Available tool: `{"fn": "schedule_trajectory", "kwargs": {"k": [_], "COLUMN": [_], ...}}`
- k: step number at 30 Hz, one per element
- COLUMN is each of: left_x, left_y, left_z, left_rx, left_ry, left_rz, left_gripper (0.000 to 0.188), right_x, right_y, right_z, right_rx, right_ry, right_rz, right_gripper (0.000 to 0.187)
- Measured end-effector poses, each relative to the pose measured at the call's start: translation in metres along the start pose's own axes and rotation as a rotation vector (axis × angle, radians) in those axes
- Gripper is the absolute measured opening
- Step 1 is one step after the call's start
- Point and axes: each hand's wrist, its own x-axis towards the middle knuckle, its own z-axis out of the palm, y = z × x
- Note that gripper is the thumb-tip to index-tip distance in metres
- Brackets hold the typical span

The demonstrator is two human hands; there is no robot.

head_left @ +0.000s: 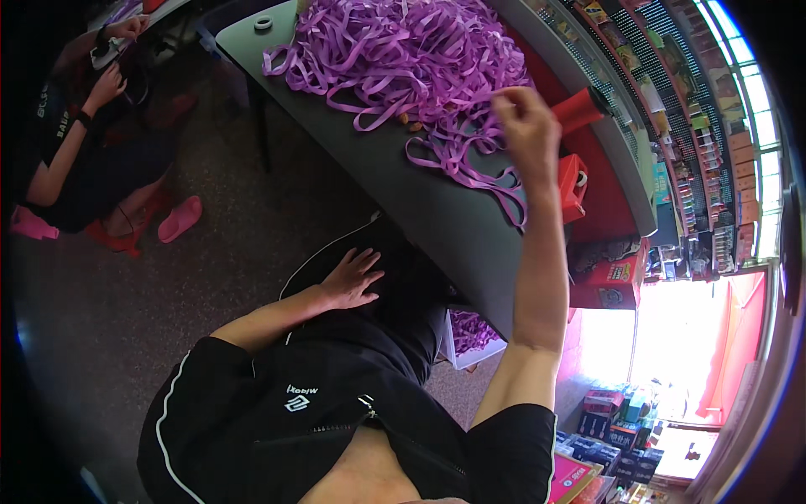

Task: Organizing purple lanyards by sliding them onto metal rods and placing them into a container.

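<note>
A large tangled heap of purple ribbon (pixel 403 59) covers the far part of the dark tabletop (pixel 378 164), with loose loops trailing toward me. My right hand (pixel 531 130) is raised at the right edge of the heap, its fingers bent in a pinch beside the strands. Whatever lies between those fingertips is too small to make out. On my dark-trousered thigh rests my left hand (pixel 353 280), flat with fingers spread and nothing in it. Two small brown bits (pixel 409 123) lie at the heap's near edge.
A red cylinder (pixel 579 115) and a red box-like object (pixel 573 189) stand right of my right forearm. Below the table, a white bin (pixel 470 357) holds more purple ribbon. A white ring (pixel 264 23) lies at the far left corner. Another person (pixel 75 143) sits at left.
</note>
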Motion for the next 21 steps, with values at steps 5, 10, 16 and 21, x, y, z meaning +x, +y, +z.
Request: {"fn": "schedule_trajectory", "kwargs": {"k": [5,10,16,21], "left_x": [0.002,0.004,0.031,0.061], "left_y": [0.004,0.012,0.097,0.162], "left_z": [0.001,-0.006,-0.157,-0.215], "left_rx": [-0.018,0.043,-1.014,-1.146], "left_ry": [-0.006,-0.08,-0.275,0.042], "left_rz": [0.01,-0.018,-0.051,0.306], "left_gripper": [0.056,0.051,0.021,0.032], "right_x": [-0.01,-0.07,-0.156,-0.205], "right_y": [-0.02,-0.04,-0.066,-0.079], "right_z": [-0.12,-0.186,-0.195,-0.183], "right_rx": [0.571,0.629,0.461,0.462], "right_ry": [0.385,0.5,0.216,0.078], "right_rz": [0.094,0.107,0.267,0.384], "right_gripper": [0.014,0.016,0.008,0.008]}}
